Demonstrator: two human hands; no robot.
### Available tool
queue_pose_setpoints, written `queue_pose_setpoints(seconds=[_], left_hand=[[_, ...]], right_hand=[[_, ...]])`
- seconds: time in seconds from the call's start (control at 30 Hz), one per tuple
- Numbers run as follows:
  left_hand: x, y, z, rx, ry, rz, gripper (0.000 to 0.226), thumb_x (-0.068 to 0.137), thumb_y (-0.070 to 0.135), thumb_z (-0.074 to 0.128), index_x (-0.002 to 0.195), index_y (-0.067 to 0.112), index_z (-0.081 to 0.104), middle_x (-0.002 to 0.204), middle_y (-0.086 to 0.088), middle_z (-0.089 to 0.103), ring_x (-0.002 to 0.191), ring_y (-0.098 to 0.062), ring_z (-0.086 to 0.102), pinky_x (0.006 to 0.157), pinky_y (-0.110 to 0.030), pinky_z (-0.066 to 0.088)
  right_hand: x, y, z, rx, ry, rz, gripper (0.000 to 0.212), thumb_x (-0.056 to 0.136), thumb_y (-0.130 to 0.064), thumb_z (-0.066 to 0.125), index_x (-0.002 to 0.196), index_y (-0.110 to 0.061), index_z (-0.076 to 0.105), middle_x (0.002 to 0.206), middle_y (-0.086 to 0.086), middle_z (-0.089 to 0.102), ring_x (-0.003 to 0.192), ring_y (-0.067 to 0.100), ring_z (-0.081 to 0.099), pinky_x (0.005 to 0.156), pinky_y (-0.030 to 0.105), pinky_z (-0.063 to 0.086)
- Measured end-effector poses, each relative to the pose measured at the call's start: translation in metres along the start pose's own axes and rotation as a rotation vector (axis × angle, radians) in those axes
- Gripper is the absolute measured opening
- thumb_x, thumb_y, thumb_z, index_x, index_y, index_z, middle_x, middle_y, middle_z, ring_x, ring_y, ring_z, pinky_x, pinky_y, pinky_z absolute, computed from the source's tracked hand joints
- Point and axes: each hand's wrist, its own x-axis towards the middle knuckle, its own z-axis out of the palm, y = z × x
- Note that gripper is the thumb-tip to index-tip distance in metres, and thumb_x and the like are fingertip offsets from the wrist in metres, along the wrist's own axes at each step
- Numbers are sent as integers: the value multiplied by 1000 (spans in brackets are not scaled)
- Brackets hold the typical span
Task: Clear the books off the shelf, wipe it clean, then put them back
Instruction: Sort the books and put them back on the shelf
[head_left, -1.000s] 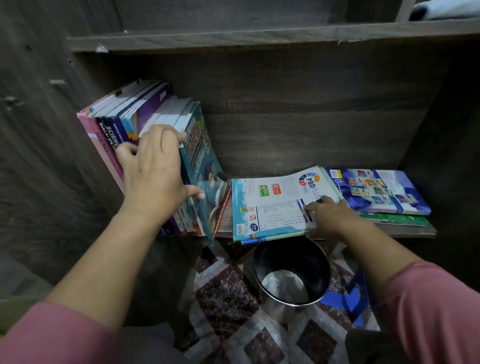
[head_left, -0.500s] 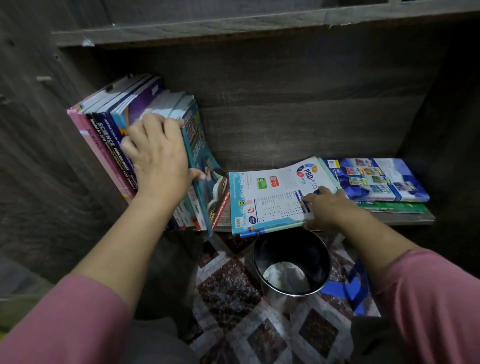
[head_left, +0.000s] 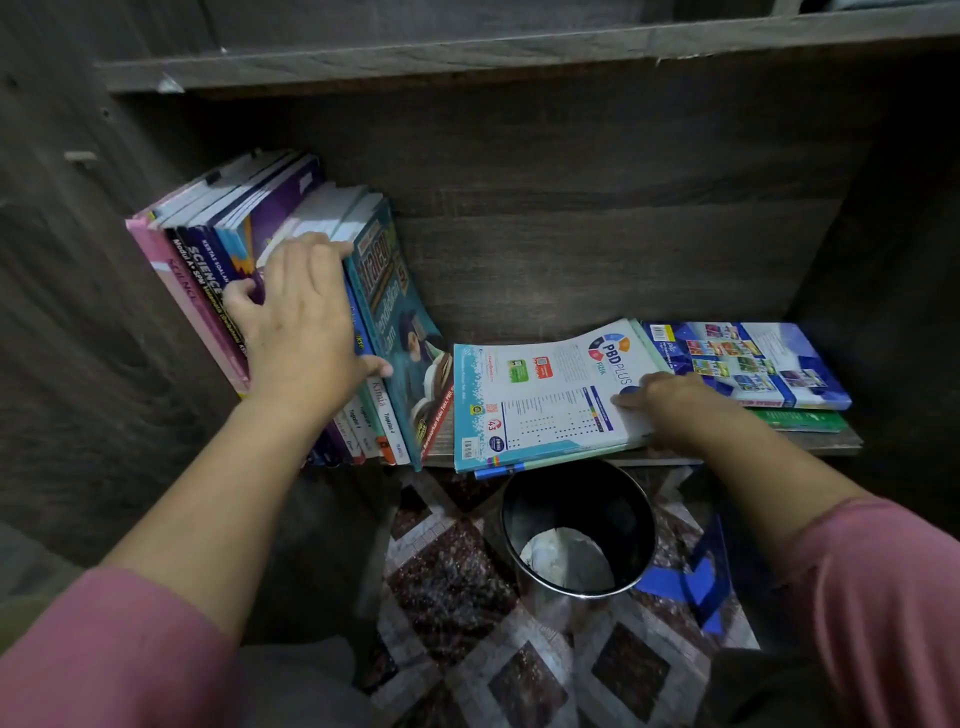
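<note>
1. judging by how things lie, the clearing has hardly begun: every book in view sits on the shelf (head_left: 831, 442), no cloth shows, and wiping and putting back are left to do. these could instead be books already returned; one view cannot settle it.
2. the white workbook (head_left: 535, 400) lies flat on a thin stack at the middle of the shelf, its front edge hanging a little over the board.
3. left of the white workbook a row of leaning books (head_left: 208, 244) tilts toward the side wall. the outermost, a teal book (head_left: 400, 322), bows with its foot almost touching the workbook.
4. right of the white workbook lies a blue book (head_left: 748, 364) on a green one (head_left: 800, 420).
5. the left hand (head_left: 301, 322) reaches in with the forearm stretched. its fingers hook over the tops of the books in the middle of the row, and its thumb presses by the teal book's spine, clamped on a clutch of them.
6. the right hand (head_left: 670, 410) lies knuckles up on the workbook's right front corner, one finger flat on the cover. i cannot tell whether the thumb is tucked under to pinch it.
7. below the white workbook a black bin (head_left: 576, 525) stands on the patterned floor.
</note>
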Motion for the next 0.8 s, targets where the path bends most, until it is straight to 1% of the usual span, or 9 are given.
queue_pose_setpoints(seconds=[0.1,0.23,0.33,0.43,0.5,0.57,0.67,0.73,0.8], left_hand=[[-2,-3,-1,-13,-1,6,112,47,47,91,137,17,31,136,-5,37,128,-23,32,99,-48,26],[-5,-3,-1,-20,2,8,111,50,51,89,138,19,30,135,-4,38,127,-22,32,98,-48,26],[-3,-4,-2,-11,-23,-4,116,50,53,88,143,24,27,140,-1,37,132,-21,30,100,-47,25],[-1,-4,-3,1,-28,-10,115,49,54,88,143,25,30,141,-1,37,132,-22,31,100,-48,26],[-1,-4,-3,-5,-32,-15,113,48,53,89,141,24,31,140,-1,37,132,-21,31,100,-48,26],[-1,-4,-4,-15,-37,-16,112,47,52,90,140,24,32,139,-1,38,131,-21,31,100,-47,26],[0,-6,-7,-26,-36,-8,107,49,51,89,138,25,35,136,1,41,129,-21,34,99,-45,26],[2,-10,-10,-37,-37,12,103,54,49,89,139,27,36,137,2,43,129,-20,36,99,-44,25],[3,-15,-14,-74,-58,22,102,60,44,87,144,27,32,142,3,42,133,-18,35,101,-42,23]], right_hand=[[2,6,2,-28,6,-42,69,89,-34,62,149,-41,28,136,5,42,125,29,42,100,34,37],[-1,13,2,201,24,-30,50,96,-27,55,142,-43,42,143,6,44,128,25,45,105,30,36],[-11,10,10,301,133,-31,51,98,-12,51,143,-34,46,155,12,27,135,31,39,112,34,32],[-16,-4,13,526,353,103,53,92,0,50,139,-26,51,159,13,15,138,38,34,114,41,32],[-17,-16,10,780,439,247,55,87,1,52,138,-21,52,157,15,20,136,36,38,110,42,36],[-17,-30,10,1005,473,336,60,83,-1,55,140,-18,49,149,16,39,126,33,49,105,40,44],[-15,-49,6,1272,597,425,50,88,-21,58,136,-9,54,134,15,58,119,31,55,102,34,42],[-13,-61,-3,1290,735,430,49,88,-25,61,133,-7,56,130,14,61,119,30,55,102,32,40],[-15,-76,-12,1209,914,317,49,85,-17,64,133,-8,57,130,12,61,119,28,56,103,32,40]])
